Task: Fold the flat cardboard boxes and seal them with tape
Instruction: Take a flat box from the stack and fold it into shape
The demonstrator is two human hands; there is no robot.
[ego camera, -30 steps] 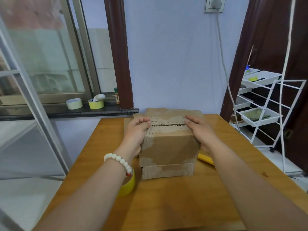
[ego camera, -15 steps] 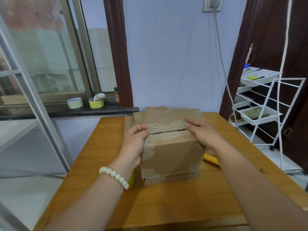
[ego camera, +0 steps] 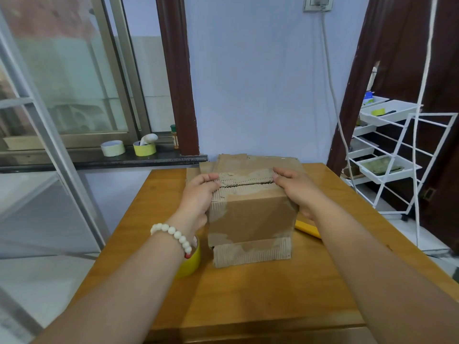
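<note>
A worn brown cardboard box (ego camera: 250, 219) stands folded on the wooden table (ego camera: 273, 294), its two top flaps meeting along a ragged seam. My left hand (ego camera: 198, 197) grips the box's left top edge, fingers curled over the flaps. My right hand (ego camera: 295, 189) grips the right top edge the same way. A yellow tape roll (ego camera: 191, 261) lies on the table at the box's left, mostly hidden under my left wrist. More flat cardboard (ego camera: 248, 161) lies behind the box.
A yellow tool (ego camera: 306, 228) pokes out at the box's right, under my right arm. Two tape rolls (ego camera: 113, 148) (ego camera: 145, 148) sit on the dark window ledge at the left. A white wire rack (ego camera: 387, 155) with trays stands to the right of the table.
The box has turned slightly back to square with the table edge. Both hands stay on its top edges holding the flaps together.
</note>
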